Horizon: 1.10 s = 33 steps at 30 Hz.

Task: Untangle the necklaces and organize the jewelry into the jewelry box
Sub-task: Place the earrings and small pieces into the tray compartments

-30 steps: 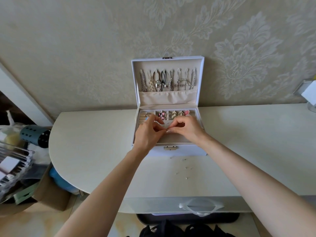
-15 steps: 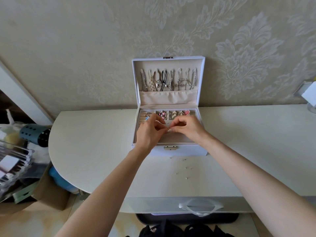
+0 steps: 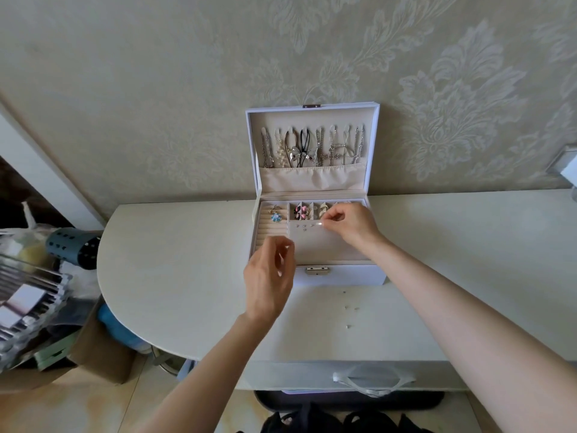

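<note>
While my right hand pinches a small stud against the flat panel of the open jewelry box, my left hand hovers above the box's front left corner. Its fingers are loosely curled but blurred, so I cannot tell whether it holds anything. Necklaces hang in the raised lid. Tiny pieces lie on the table just before the box.

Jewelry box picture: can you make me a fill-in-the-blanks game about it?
The jewelry box has its lid ____.
The necklaces hang inside the box's ____.
A blue flower charm sits on the tray's ____ side.
The right hand pinches a tiny stud; loose bits lie on the table in ____ of the box.
Missing words: open, lid, left, front.
</note>
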Each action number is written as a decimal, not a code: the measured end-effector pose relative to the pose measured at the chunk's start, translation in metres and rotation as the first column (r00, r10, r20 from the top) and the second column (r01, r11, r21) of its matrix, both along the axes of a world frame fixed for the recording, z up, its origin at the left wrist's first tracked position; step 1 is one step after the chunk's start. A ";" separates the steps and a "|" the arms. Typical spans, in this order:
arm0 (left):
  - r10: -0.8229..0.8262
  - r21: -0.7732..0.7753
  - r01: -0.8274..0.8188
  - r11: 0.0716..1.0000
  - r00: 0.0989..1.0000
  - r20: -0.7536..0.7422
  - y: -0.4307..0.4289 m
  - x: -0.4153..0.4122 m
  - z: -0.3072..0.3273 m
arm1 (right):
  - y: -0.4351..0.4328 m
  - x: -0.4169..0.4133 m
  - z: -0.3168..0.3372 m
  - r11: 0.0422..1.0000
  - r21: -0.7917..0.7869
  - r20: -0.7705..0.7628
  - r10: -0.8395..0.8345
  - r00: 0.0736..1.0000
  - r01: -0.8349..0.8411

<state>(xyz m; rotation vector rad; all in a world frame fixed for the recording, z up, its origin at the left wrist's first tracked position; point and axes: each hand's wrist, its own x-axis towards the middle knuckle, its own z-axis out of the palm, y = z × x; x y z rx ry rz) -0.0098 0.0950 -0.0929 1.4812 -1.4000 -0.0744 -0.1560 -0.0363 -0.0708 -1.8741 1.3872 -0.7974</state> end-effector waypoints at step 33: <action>-0.084 0.534 -0.010 0.845 0.985 0.150 0.022 -0.020 -0.028 | 0.004 0.003 0.002 0.993 -0.108 -0.096 -0.049 0.994 0.038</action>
